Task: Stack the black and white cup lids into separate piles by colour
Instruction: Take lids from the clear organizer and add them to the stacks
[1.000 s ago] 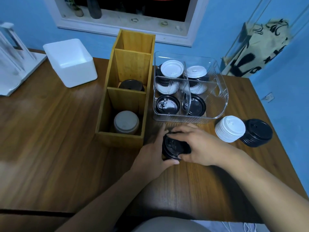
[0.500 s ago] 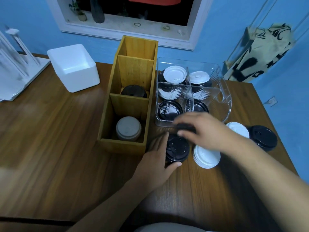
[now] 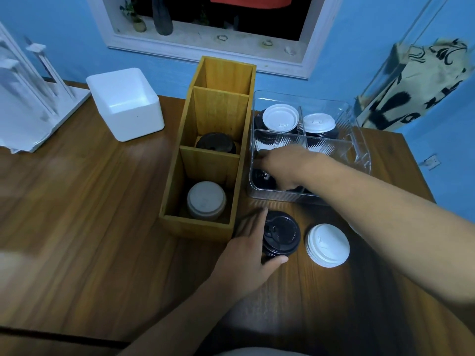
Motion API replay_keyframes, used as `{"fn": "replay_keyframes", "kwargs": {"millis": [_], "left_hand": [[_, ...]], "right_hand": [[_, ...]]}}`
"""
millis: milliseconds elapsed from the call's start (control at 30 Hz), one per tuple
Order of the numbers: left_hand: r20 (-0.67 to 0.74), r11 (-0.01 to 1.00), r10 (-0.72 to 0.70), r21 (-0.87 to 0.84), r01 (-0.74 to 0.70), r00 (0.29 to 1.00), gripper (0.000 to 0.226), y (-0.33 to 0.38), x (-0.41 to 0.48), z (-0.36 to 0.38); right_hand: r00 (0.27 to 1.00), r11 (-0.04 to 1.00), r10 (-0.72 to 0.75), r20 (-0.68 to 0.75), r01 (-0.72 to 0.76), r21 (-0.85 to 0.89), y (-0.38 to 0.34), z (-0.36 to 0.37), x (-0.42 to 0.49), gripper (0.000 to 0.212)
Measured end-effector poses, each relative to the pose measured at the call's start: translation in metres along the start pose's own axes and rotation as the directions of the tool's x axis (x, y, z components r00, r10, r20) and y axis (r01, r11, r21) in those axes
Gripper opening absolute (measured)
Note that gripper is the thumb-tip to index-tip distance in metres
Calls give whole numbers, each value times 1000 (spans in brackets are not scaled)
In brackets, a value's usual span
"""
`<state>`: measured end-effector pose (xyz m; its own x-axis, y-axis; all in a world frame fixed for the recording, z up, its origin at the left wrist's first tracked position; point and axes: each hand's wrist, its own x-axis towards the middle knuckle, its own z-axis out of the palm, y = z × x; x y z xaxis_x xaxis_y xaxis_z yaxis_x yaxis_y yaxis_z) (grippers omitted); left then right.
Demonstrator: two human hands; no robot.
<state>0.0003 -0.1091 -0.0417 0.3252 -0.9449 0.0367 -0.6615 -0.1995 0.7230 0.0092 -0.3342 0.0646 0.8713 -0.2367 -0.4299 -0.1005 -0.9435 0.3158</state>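
Note:
A stack of black lids point(image 3: 281, 236) stands on the wooden table point(image 3: 90, 227) in front of the clear bin point(image 3: 359, 155). My left hand point(image 3: 246, 250) rests against its left and near sides, fingers straight. Beside it on the right lies a short stack of white lids point(image 3: 327, 245). My right hand point(image 3: 280, 165) reaches into the bin's near left compartment, spread over the black lids point(image 3: 262, 179) there. The bin's back compartments hold white lids point(image 3: 280, 117) on top of black ones.
A wooden divider box point(image 3: 200, 227) stands left of the bin, with a black lid point(image 3: 216, 143) in its middle slot and a white lid point(image 3: 206, 199) in its near slot. A white foam box point(image 3: 126, 104) and a white rack point(image 3: 28, 98) sit at the back left.
My right hand left the black stack and moved up into the bin's near left compartment. The white stack now lies beside the black one. My left hand stays at the black stack.

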Motion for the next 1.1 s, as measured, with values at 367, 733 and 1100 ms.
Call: {"fn": "replay_keyframes", "kwargs": {"millis": [367,733,1100], "left_hand": [[7,1000,-2,-2,2,1000,104,2,0,0],[13,1000,-14,12,14,1000,106,-2,0,2],[-16,998,-7,56,7,1000,106,1,0,2]], "right_hand": [[944,834,172,-281,13,552,23,-12,-74,92],[977,-640,204,68,80,764,-108,106,-203,53],[738,242,656,-162,-2,970,-162,132,-231,36]]}}
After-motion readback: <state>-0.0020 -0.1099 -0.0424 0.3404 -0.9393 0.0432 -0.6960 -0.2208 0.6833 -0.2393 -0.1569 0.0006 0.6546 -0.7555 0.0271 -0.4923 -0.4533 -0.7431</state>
